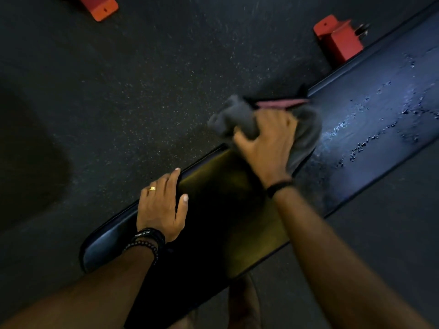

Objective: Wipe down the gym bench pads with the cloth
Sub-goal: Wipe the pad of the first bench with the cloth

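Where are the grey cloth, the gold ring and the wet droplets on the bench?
Grey cloth point(306, 131), head view: the fold beside the right hand.
Gold ring point(152, 188), head view: the band on a left-hand finger.
Wet droplets point(358, 148), head view: a cluster on the dark bench pad.

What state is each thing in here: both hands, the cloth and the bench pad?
Right hand: closed on the cloth, pressing it to the pad.
Left hand: open, flat on the pad's edge.
Cloth: grey, bunched, blurred.
Bench pad: droplets ahead of the cloth, none visible near the left hand.
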A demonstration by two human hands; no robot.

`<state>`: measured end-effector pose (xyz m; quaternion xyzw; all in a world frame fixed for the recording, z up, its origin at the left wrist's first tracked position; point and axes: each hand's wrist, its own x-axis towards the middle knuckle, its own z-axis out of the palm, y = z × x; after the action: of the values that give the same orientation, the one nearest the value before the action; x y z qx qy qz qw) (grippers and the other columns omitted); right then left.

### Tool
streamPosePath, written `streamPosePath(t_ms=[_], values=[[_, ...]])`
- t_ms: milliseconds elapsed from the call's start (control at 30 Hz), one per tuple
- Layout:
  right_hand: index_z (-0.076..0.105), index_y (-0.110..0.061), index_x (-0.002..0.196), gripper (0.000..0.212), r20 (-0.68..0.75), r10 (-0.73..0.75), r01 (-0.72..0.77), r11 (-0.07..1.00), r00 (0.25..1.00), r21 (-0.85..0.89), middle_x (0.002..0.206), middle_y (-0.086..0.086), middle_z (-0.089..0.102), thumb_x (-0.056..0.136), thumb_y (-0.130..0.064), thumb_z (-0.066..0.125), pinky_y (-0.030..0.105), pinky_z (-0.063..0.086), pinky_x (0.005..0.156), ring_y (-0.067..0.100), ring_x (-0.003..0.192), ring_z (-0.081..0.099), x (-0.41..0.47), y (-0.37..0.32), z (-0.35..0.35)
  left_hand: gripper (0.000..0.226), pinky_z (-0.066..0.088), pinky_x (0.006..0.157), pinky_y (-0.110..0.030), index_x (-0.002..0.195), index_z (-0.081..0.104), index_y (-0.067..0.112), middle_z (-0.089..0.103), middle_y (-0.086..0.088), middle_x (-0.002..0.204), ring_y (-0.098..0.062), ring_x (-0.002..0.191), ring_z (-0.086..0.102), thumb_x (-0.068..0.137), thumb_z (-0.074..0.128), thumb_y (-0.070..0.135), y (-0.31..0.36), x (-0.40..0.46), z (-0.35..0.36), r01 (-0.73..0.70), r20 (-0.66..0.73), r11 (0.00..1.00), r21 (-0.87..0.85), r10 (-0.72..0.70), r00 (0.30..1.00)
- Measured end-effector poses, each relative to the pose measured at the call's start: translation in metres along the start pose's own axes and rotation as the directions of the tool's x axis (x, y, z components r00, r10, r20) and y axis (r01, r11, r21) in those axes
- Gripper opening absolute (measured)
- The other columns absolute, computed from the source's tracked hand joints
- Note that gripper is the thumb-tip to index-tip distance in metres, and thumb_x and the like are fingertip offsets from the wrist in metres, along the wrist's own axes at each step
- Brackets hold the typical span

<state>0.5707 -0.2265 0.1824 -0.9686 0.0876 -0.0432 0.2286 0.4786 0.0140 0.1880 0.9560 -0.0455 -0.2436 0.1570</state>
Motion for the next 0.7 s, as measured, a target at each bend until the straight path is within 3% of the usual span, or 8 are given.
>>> streamPosePath(t_ms=[167,200,267,367,500,600,633,700], values=[[0.061,-0.015,0.112,0.045,0.135,-0.345,0.359,0.928,0.929,-0.095,0.110,0.011,0.063,0.081,-0.046,0.059,0.039,0.030,0.093,0.026,0.102,0.050,-0.047,0.030,-0.024,0.062,0.042,0.090,-0.048,0.145,0.037,0.011,0.054,-0.012,0.132,-0.032,0.111,0.054,0.092,0.030,0.044,0.001,0.001,0.002,0.003,-0.016,1.000,-0.006,-0.003,1.000],[0.060,-0.014,0.113,0.044,0.083,-0.299,0.308,0.943,0.951,-0.131,0.109,0.012,0.062,0.082,-0.046,0.058,0.039,0.030,0.092,0.026,0.103,0.050,-0.030,0.048,-0.031,0.062,0.042,0.091,-0.048,0.145,0.037,0.011,0.054,-0.012,0.133,-0.031,0.111,0.053,0.093,0.030,0.044,0.001,0.001,0.002,-0.003,-0.026,1.000,-0.007,0.003,1.000],[0.059,-0.013,0.114,0.045,-0.091,-0.042,0.023,0.979,0.995,-0.202,0.112,0.013,0.059,0.085,-0.047,0.055,0.041,0.030,0.092,0.029,0.106,0.050,0.010,0.082,-0.046,0.062,0.041,0.092,-0.048,0.145,0.036,0.011,0.053,-0.011,0.134,-0.030,0.113,0.052,0.093,0.029,0.044,0.001,0.002,0.003,-0.011,-0.042,1.000,0.001,0.011,0.999],[0.057,-0.016,0.121,0.054,-0.218,0.262,-0.310,0.922,0.940,-0.232,0.117,0.013,0.056,0.086,-0.057,0.050,0.040,0.032,0.091,0.031,0.110,0.049,0.021,0.080,-0.044,0.062,0.041,0.093,-0.049,0.146,0.035,0.011,0.053,-0.012,0.135,-0.030,0.114,0.052,0.093,0.028,0.043,-0.002,0.002,0.006,0.001,-0.046,1.000,0.025,0.000,0.999],[0.057,-0.019,0.122,0.056,-0.123,0.128,-0.152,0.967,0.984,-0.205,0.113,0.014,0.059,0.083,-0.059,0.063,0.041,0.036,0.081,0.031,0.100,0.053,-0.091,0.026,-0.027,0.061,0.040,0.096,-0.054,0.143,0.039,0.005,0.050,-0.017,0.138,-0.035,0.118,0.052,0.093,0.028,0.040,0.004,-0.002,0.003,-0.009,-0.047,0.998,0.055,0.011,0.999],[0.052,-0.022,0.118,0.051,0.009,-0.085,0.085,0.977,0.996,-0.194,0.104,0.011,0.063,0.081,-0.055,0.065,0.040,0.038,0.077,0.030,0.092,0.059,-0.121,0.043,-0.039,0.061,0.036,0.100,-0.056,0.141,0.041,0.004,0.043,-0.018,0.145,-0.037,0.124,0.047,0.092,0.034,0.041,0.023,0.012,-0.009,-0.167,-0.073,0.982,0.086,0.173,0.982],[0.051,-0.023,0.117,0.050,0.012,-0.102,0.102,0.970,0.995,-0.220,0.101,0.012,0.062,0.079,-0.054,0.065,0.041,0.038,0.077,0.030,0.090,0.058,-0.107,0.062,-0.046,0.062,0.034,0.103,-0.056,0.142,0.039,0.005,0.040,-0.018,0.148,-0.036,0.126,0.046,0.092,0.036,0.042,0.034,0.022,-0.014,-0.250,-0.079,0.965,0.084,0.256,0.963],[0.054,-0.022,0.114,0.049,-0.133,0.036,-0.072,0.959,0.991,-0.275,0.098,0.014,0.058,0.080,-0.056,0.062,0.045,0.038,0.080,0.031,0.090,0.055,-0.060,0.101,-0.059,0.064,0.030,0.109,-0.055,0.145,0.034,0.007,0.036,-0.018,0.151,-0.033,0.132,0.042,0.093,0.036,0.044,0.067,0.054,-0.018,-0.383,-0.081,0.921,0.065,0.388,0.918]])
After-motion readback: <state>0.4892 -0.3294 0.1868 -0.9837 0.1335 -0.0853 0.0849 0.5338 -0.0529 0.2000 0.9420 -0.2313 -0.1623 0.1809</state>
